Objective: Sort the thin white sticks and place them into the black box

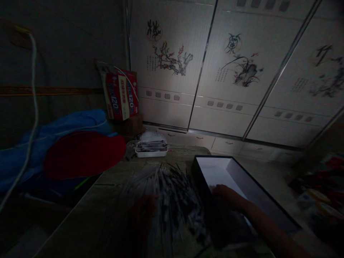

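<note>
A dense pile of long thin sticks (169, 200), some clear and some dark, like pens or pen parts, is spread on the table. My left hand (143, 209) is at the near left side of this pile, in deep shadow, so its fingers are hard to make out. Beside the pile stands an open box (247, 182), dark outside and white within. Over its left wall is my right hand (224, 193), fingers drawn together and pointing left. What they hold, if anything, is lost in the dark.
A white tray (152, 154) of similar sticks sits at the table's far edge. Left are a red round seat (84, 154), blue cloth (72, 122) and a hanging white cable (33, 89). A red carton (120, 95) stands before the sliding wardrobe doors (166, 82). Clutter lies far right.
</note>
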A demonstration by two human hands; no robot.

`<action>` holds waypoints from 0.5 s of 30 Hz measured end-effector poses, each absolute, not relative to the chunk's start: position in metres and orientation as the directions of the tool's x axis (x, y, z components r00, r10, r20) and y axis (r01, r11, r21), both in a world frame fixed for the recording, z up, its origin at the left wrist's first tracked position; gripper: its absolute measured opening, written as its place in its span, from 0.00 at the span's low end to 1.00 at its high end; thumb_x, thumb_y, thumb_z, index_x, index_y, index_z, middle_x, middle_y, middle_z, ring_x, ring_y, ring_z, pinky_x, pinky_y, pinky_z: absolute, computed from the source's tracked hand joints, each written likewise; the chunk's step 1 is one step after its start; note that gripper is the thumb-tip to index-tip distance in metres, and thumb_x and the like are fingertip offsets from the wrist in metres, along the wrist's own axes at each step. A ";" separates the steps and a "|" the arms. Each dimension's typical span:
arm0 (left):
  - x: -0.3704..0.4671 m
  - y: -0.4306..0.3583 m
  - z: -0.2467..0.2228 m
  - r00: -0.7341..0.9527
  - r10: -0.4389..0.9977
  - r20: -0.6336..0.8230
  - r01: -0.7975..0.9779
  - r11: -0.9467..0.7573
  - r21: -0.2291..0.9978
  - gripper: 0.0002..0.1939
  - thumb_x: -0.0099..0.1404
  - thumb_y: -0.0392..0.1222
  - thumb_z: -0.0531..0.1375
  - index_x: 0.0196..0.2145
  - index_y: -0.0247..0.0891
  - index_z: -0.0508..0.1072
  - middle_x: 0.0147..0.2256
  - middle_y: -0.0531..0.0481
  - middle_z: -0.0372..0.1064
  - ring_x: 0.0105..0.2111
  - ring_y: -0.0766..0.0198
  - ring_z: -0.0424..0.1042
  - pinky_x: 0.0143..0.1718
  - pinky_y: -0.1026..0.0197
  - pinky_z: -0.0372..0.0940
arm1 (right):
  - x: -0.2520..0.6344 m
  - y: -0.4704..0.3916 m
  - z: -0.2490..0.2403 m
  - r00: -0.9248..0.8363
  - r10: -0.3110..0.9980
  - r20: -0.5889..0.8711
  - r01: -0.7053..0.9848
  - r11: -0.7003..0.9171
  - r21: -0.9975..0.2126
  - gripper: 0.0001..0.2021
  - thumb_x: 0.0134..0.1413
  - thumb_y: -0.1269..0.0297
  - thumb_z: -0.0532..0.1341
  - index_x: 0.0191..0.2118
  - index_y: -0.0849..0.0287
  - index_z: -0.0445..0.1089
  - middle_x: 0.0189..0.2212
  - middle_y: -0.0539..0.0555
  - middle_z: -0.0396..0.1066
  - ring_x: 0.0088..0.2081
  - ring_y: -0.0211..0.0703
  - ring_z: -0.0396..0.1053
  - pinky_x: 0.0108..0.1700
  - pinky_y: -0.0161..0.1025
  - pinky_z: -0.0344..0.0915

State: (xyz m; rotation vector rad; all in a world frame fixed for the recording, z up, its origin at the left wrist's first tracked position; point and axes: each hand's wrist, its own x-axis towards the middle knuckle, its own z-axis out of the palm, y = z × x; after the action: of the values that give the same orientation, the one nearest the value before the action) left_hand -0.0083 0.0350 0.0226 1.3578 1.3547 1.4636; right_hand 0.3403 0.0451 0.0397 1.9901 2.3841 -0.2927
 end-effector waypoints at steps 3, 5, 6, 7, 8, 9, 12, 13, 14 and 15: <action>-0.010 0.035 0.022 -0.207 0.953 0.222 0.136 -0.197 0.971 0.15 0.60 0.50 0.56 0.31 0.39 0.79 0.19 0.56 0.65 0.20 0.66 0.65 0.23 0.65 0.60 | 0.344 0.050 0.043 -0.151 0.988 -0.033 0.974 0.142 -0.177 0.13 0.49 0.79 0.55 0.35 0.61 0.76 0.36 0.60 0.77 0.39 0.46 0.74 0.42 0.37 0.65; -0.010 0.034 0.023 -0.225 0.946 0.234 0.119 -0.212 0.970 0.16 0.60 0.51 0.57 0.31 0.38 0.78 0.19 0.56 0.64 0.19 0.66 0.64 0.22 0.65 0.60 | 0.345 0.051 0.056 -0.097 0.992 0.084 0.965 0.115 -0.236 0.15 0.52 0.78 0.52 0.38 0.62 0.75 0.37 0.61 0.77 0.41 0.46 0.75 0.43 0.38 0.66; -0.009 0.033 0.024 -0.241 0.942 0.232 0.108 -0.211 0.971 0.16 0.60 0.51 0.56 0.31 0.37 0.77 0.19 0.57 0.63 0.19 0.67 0.64 0.22 0.66 0.59 | 0.344 0.050 0.066 -0.060 0.987 0.152 0.956 0.100 -0.275 0.17 0.55 0.76 0.50 0.42 0.63 0.74 0.38 0.61 0.77 0.42 0.46 0.75 0.44 0.38 0.66; -0.009 0.033 0.025 -0.261 0.940 0.221 0.093 -0.203 0.975 0.15 0.60 0.51 0.56 0.31 0.37 0.77 0.19 0.57 0.64 0.19 0.67 0.64 0.22 0.66 0.59 | 0.340 0.046 0.076 -0.019 0.976 0.216 0.945 0.089 -0.316 0.17 0.57 0.74 0.48 0.46 0.64 0.72 0.40 0.61 0.77 0.43 0.45 0.75 0.44 0.38 0.66; -0.009 0.033 0.026 -0.279 0.937 0.209 0.082 -0.194 0.978 0.15 0.61 0.50 0.56 0.30 0.37 0.76 0.19 0.57 0.64 0.19 0.67 0.64 0.22 0.67 0.59 | 0.334 0.041 0.087 0.014 0.963 0.271 0.931 0.086 -0.355 0.17 0.60 0.71 0.48 0.49 0.64 0.69 0.41 0.61 0.76 0.43 0.44 0.75 0.43 0.37 0.67; -0.009 0.032 0.027 -0.292 0.934 0.206 0.078 -0.191 0.978 0.14 0.61 0.50 0.56 0.29 0.37 0.75 0.19 0.57 0.63 0.19 0.68 0.64 0.21 0.67 0.59 | 0.324 0.033 0.097 0.045 0.947 0.319 0.912 0.091 -0.399 0.17 0.62 0.65 0.48 0.50 0.63 0.67 0.42 0.60 0.76 0.42 0.43 0.75 0.42 0.37 0.68; -0.011 0.032 0.030 -0.316 0.922 0.225 0.110 -0.200 0.973 0.14 0.61 0.49 0.55 0.27 0.38 0.74 0.19 0.57 0.63 0.19 0.68 0.64 0.22 0.68 0.60 | 0.277 0.005 0.112 0.093 0.902 0.421 0.773 0.201 -0.602 0.16 0.64 0.56 0.50 0.49 0.59 0.66 0.41 0.56 0.75 0.38 0.41 0.75 0.41 0.36 0.69; -0.013 0.032 0.031 -0.312 0.922 0.229 0.129 -0.198 0.972 0.14 0.61 0.50 0.55 0.28 0.38 0.74 0.19 0.56 0.64 0.19 0.68 0.64 0.22 0.67 0.60 | 0.257 -0.005 0.110 0.082 0.904 0.421 0.709 0.244 -0.662 0.15 0.63 0.56 0.51 0.47 0.58 0.68 0.40 0.55 0.75 0.37 0.41 0.75 0.42 0.36 0.68; -0.015 0.033 0.032 -0.303 0.926 0.227 0.150 -0.189 0.971 0.15 0.61 0.50 0.54 0.28 0.37 0.74 0.18 0.56 0.64 0.19 0.67 0.65 0.22 0.67 0.61 | 0.237 -0.014 0.104 0.053 0.916 0.397 0.679 0.259 -0.688 0.13 0.63 0.57 0.52 0.45 0.57 0.69 0.40 0.54 0.75 0.40 0.42 0.74 0.42 0.36 0.68; -0.017 0.033 0.033 -0.297 0.929 0.219 0.168 -0.175 0.970 0.16 0.61 0.51 0.54 0.28 0.37 0.74 0.18 0.56 0.64 0.19 0.66 0.65 0.22 0.67 0.61 | 0.216 -0.021 0.096 0.023 0.925 0.378 0.664 0.269 -0.698 0.12 0.62 0.59 0.52 0.42 0.57 0.70 0.38 0.53 0.75 0.40 0.41 0.74 0.41 0.35 0.67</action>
State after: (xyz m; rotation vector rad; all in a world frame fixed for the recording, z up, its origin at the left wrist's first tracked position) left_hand -0.0169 0.0329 0.0325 1.2992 1.4509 1.5328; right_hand 0.2164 -0.0209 0.0956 2.5600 2.9862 -0.6927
